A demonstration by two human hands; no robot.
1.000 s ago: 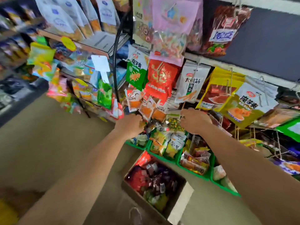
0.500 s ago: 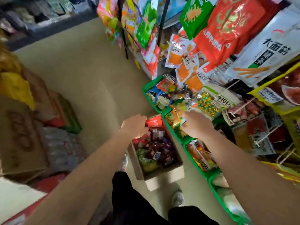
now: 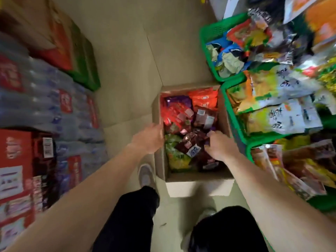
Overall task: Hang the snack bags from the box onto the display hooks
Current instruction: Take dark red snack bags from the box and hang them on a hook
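Right hand (image 3: pixel 221 147) is curling fingers and thumb onto a dark red bag (image 3: pixel 190 142), gripping its right edge. Left hand (image 3: pixel 148 140) is bending its fingers at the box's left rim; cannot tell if it is holding the rim, a bag or nothing, too blurred. Both bare forearms are reaching forward and down, palms down, 1 hand at each side of the box.

Shrink-wrapped bottle packs (image 3: pixel 54 110) and red cartons (image 3: pixel 14 160) are sitting stacked on the left. 3 green baskets (image 3: pixel 234 124) full of snack packs are lining the right side, touching the box.

The cardboard box (image 3: pixel 198 176) is standing open on the floor (image 3: pixel 127 70), between the person's feet and the baskets.

Inside, the snack bags are lying loose: orange bags (image 3: pixel 203 99) at the far end, a purple bag (image 3: pixel 179 101) far left, a green bag (image 3: pixel 177 157) near left. The dark red bag is lying between the 2 hands.
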